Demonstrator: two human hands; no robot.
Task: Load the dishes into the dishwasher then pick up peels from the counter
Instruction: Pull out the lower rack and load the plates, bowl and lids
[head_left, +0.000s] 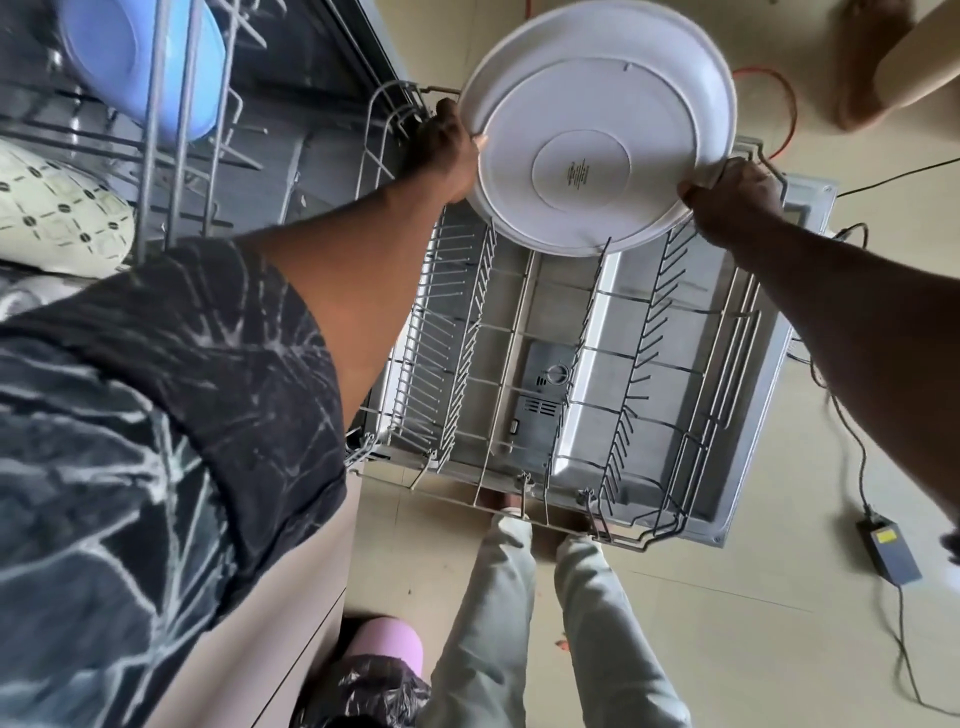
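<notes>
Over the rack (518, 322), plate (597, 130) tilts, underside facing the camera.

Black short-sleeved shirt (156, 415) with whitish crackle streaks, pale grey-green trousers (488, 613)

White plate (597, 130), underside showing, tilted; above the pulled-out dishwasher rack (587, 364).
</notes>
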